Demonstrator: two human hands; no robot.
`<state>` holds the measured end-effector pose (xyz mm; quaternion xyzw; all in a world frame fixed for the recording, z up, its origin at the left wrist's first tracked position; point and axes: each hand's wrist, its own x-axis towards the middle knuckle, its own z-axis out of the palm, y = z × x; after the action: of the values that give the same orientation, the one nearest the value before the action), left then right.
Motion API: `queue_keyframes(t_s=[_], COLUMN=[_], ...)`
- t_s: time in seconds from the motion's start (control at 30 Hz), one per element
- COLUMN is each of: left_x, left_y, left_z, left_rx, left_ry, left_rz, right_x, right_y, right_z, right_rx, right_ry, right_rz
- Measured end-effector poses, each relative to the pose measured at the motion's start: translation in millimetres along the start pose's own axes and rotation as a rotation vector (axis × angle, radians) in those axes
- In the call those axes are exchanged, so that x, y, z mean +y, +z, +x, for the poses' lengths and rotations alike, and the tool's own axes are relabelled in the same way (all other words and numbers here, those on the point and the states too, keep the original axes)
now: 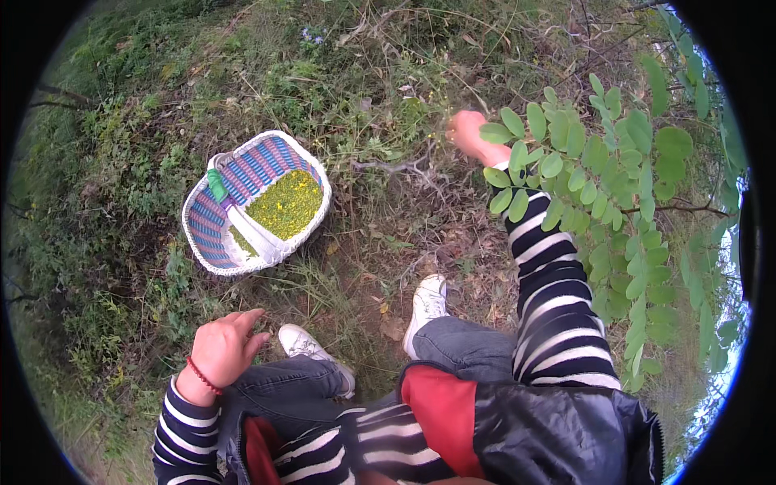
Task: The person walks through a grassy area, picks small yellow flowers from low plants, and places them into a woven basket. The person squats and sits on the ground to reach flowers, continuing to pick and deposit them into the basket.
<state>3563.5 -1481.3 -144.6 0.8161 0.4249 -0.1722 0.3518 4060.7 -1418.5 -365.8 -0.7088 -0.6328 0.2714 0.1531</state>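
Note:
My left hand [223, 347], with a red bead bracelet [204, 376] at its wrist, hovers over my left knee. Its thumb and forefinger are apart, and nothing shows between them. At the end of an outstretched arm, my right hand [471, 136] is among thin stems with small yellow flower heads [441, 102]. The fingertips point away and are blurred, so any hold on a stem cannot be made out. Left of centre on the ground stands a woven basket [257, 142] with a white rim and a wrapped handle [254, 230]. Inside lie many small yellow-green flower heads [288, 206].
Leafy branches [606, 163] hang over my right forearm. A dry forked twig [394, 165] lies between the basket and my right hand. My white shoes [427, 303] stand on soil and grass. Low weeds [133, 182] crowd the left side, and pale purple flowers [312, 36] grow farther off.

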Motion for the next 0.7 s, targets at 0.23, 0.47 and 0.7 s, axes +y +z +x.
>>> queue_keyframes(t_s=[0.23, 0.47, 0.7], left_x=[-1, -8, -12], left_y=[4, 4, 3], left_z=[26, 44, 54], left_rx=[0.034, 0.062, 0.084], left_ry=[0.195, 0.293, 0.337], left_rz=[0.069, 0.093, 0.095], right_x=[-51, -113, -142], right_y=[-47, -101, -125], right_z=[-108, -224, -299], right_rx=[0.057, -0.132, -0.02], right_ry=[0.032, 0.391, 0.51], right_rz=[-0.176, -0.215, -0.146])
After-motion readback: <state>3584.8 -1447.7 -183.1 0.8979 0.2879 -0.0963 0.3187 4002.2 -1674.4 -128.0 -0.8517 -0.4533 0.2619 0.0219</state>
